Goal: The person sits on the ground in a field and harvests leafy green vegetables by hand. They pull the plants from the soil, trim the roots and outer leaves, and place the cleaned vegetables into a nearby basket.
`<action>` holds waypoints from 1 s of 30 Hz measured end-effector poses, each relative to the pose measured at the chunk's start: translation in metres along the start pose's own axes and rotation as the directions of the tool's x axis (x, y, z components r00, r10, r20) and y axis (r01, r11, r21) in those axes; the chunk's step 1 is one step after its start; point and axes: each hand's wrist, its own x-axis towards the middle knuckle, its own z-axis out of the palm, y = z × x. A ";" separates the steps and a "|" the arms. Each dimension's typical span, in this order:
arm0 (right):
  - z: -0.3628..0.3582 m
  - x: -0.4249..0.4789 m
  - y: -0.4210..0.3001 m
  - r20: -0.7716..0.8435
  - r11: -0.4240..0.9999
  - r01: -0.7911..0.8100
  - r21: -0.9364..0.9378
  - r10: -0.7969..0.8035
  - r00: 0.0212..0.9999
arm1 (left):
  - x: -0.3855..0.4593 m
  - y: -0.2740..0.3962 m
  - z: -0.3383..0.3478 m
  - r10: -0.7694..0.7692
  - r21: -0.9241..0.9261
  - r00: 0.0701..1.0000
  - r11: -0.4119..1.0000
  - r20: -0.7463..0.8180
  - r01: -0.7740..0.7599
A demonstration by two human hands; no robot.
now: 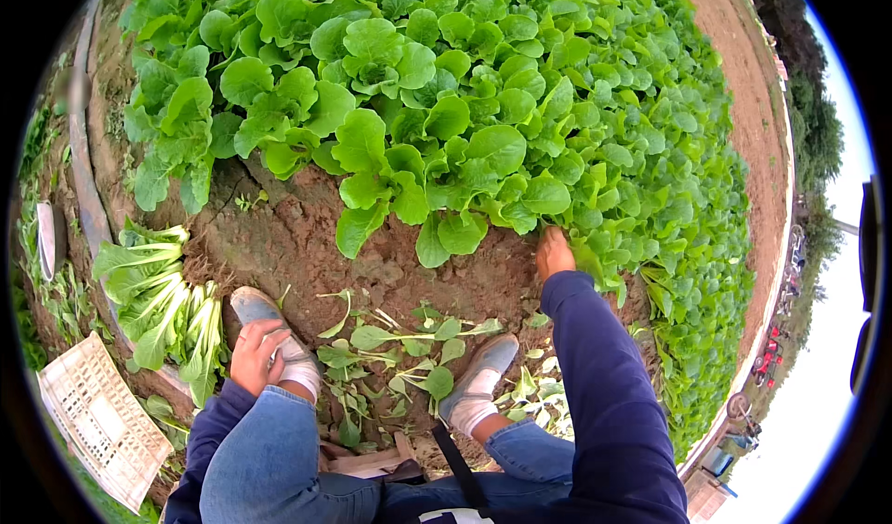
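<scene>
My right hand [554,252] reaches to the front edge of a dense bed of leafy greens [502,151]. Its fingertips are down among the stems, under the leaves, so its grip is hidden. My left hand [258,353] hovers or rests by my left shoe [254,306], fingers loosely bent and apart, with nothing visible in it. Beside that shoe lies a pile of pulled greens [164,294], pale stems and roots turned towards the bed. Bare brown soil [293,224] separates the pile from the standing plants.
Loose leaves [418,357] are strewn between my feet. A white plastic crate [104,419] stands at the lower left, beyond a dark hose or strip [87,168] on the ground. My right shoe [491,357] is near the bed. A dirt path [756,99] and parked vehicles [766,360] lie at the far right.
</scene>
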 end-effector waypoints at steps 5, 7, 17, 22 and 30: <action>0.012 0.022 -0.016 0.136 0.892 -0.350 0.286 0.324 0.936 | -0.008 0.000 -0.005 -0.005 0.015 1.000 1.000 -0.015 0.005; -0.004 0.014 -0.012 0.242 0.874 -0.343 0.344 0.270 0.932 | -0.010 0.000 -0.007 -0.025 0.020 0.999 0.999 -0.035 0.026; -0.181 -0.159 0.028 -0.020 -0.710 0.152 0.688 0.191 0.981 | 0.039 0.071 -0.108 0.136 -0.401 0.914 0.915 0.383 0.032; -0.295 -0.225 -0.013 -0.228 -0.911 0.382 -0.158 0.410 0.883 | 0.050 0.172 -0.108 0.487 -0.506 0.793 0.820 0.367 -0.269; -0.347 -0.283 -0.059 -0.049 -0.923 0.254 -0.289 0.279 0.959 | -0.081 0.229 -0.036 0.077 -0.845 0.867 0.283 0.492 0.454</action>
